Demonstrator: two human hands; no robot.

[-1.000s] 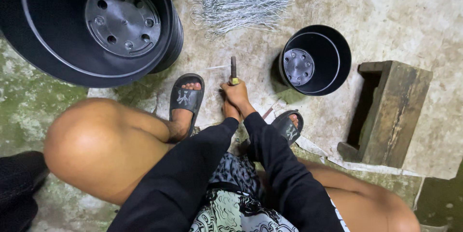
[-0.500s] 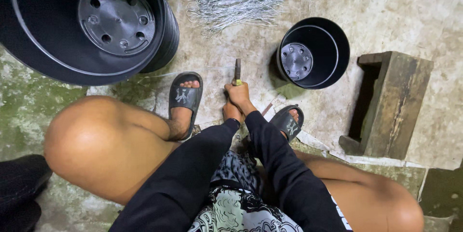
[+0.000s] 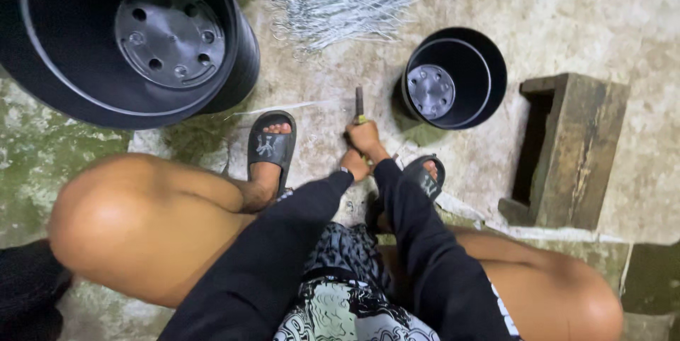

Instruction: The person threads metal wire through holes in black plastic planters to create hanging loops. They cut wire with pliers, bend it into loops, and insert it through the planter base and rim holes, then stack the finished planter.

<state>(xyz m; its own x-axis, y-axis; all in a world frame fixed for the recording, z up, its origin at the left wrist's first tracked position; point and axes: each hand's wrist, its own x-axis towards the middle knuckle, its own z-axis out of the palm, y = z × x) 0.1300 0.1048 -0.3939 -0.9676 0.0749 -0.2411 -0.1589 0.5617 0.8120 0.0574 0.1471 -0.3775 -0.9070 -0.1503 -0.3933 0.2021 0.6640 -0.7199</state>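
- Since a moment ago the two hands and the tool have hardly shifted; only the view has drifted a little, the small pot sitting slightly lower and nearer to them.
- Right hand point(image 3: 364, 137) is closed round the handle of a narrow dark tool point(image 3: 359, 102), whose tip points away from the person and rests on the concrete floor point(image 3: 567, 15).
- Left hand point(image 3: 352, 165) sits just behind the right one, touching it; whether its fingers are curled or flat I cannot tell.
- Both arms are in black sleeves, coming out between bare knees.
- Just to the right of the hands stands a small black pot point(image 3: 453, 77), open and upright, holes in its base showing.
- Left of the hands is a foot in a black sandal point(image 3: 270, 147); a second sandal point(image 3: 427, 177) lies close on the right, just behind them.
- Beyond the tool's tip lies a loose bundle of thin grey wires point(image 3: 340, 9).
- Far to the left, past the sandal, sits a large black pot point(image 3: 134, 36), tilted toward the camera.
- Well off to the right rests a weathered wooden box point(image 3: 574, 150).
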